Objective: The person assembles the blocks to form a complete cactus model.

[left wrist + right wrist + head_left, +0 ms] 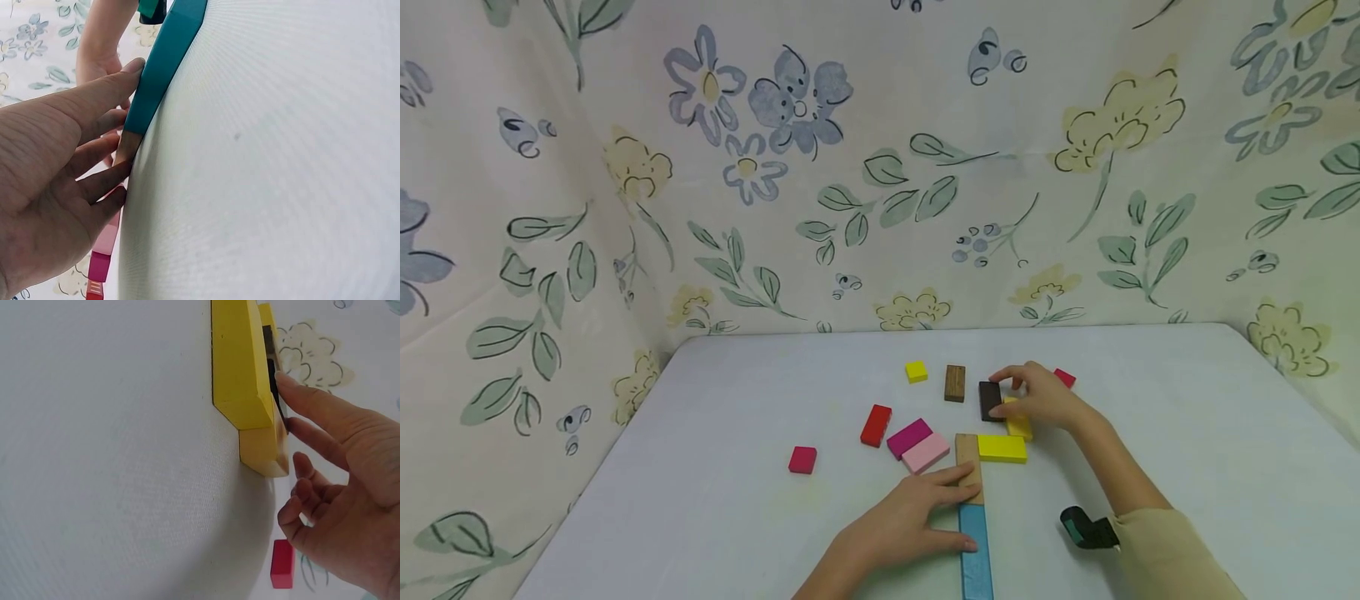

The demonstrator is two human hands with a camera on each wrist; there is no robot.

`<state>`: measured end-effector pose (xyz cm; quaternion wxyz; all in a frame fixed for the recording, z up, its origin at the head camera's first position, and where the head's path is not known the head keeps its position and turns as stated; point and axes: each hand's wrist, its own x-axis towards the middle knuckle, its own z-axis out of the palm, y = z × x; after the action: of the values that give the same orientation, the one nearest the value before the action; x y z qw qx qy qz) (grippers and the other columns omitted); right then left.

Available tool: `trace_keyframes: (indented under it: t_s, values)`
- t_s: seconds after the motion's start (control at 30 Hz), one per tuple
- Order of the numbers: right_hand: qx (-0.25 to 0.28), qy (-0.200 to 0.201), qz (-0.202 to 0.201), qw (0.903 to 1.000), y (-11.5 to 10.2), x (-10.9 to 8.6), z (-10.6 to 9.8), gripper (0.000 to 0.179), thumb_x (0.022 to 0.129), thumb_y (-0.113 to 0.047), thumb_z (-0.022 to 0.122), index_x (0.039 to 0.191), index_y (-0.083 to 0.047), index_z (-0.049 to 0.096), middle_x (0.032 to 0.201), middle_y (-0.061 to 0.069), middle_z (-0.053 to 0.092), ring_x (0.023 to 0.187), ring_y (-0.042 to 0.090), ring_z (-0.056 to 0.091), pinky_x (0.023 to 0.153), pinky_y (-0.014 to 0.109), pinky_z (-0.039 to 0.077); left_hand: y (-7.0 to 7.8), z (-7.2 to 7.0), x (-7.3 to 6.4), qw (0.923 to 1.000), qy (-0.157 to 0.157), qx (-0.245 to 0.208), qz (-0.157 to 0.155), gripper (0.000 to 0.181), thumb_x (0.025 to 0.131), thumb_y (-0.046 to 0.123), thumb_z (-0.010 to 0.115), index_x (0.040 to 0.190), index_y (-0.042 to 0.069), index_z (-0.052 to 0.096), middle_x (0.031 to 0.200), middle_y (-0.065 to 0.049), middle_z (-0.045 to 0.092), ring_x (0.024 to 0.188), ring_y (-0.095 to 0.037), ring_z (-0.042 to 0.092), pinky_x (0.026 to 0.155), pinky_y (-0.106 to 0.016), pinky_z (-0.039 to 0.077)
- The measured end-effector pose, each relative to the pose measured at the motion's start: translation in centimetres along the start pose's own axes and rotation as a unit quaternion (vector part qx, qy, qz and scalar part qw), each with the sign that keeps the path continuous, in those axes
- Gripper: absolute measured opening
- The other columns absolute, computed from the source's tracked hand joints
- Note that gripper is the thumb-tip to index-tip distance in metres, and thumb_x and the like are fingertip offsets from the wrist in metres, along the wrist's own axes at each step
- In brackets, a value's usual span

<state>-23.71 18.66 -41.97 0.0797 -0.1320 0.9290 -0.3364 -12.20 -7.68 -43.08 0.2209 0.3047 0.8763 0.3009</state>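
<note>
My right hand (1039,395) pinches a dark brown block (990,402) lengthwise, the thumb at its near end and the index finger at its far end. Under that hand lies an orange-yellow block (1018,427), partly covered. A bright yellow block (1002,448) meets the side of a tan block (967,450). The tan block lines up end to end with a long blue block (976,558). My left hand (910,517) rests along this line with loosely spread fingers: fingertips on the tan block, thumb tip on the blue one. In the left wrist view the thumb touches the blue block's edge.
Left of the line lie pink (927,452) and magenta (910,438) blocks side by side, a red block (876,426) and a crimson block (802,460). Farther back are a small yellow block (916,372), a brown block (955,383) and another red block (1064,378). Floral cloth surrounds the white table (715,500).
</note>
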Motion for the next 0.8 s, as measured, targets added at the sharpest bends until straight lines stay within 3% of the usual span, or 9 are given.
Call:
trace_keyframes:
  t_s: [0.8]
  values:
    - [-0.003, 0.003, 0.027, 0.9996, -0.2, 1.8, 0.4, 0.056, 0.091, -0.024, 0.084, 0.140, -0.005, 0.066, 0.123, 0.026, 0.058, 0.106, 0.036, 0.054, 0.090, 0.046, 0.057, 0.0, -0.1, 0.1, 0.9999, 0.003, 0.000, 0.011, 0.064, 0.097, 0.043, 0.076, 0.155, 0.028, 0.055, 0.167, 0.012, 0.041, 0.154, -0.015, 0.040, 0.114, -0.035, 0.049]
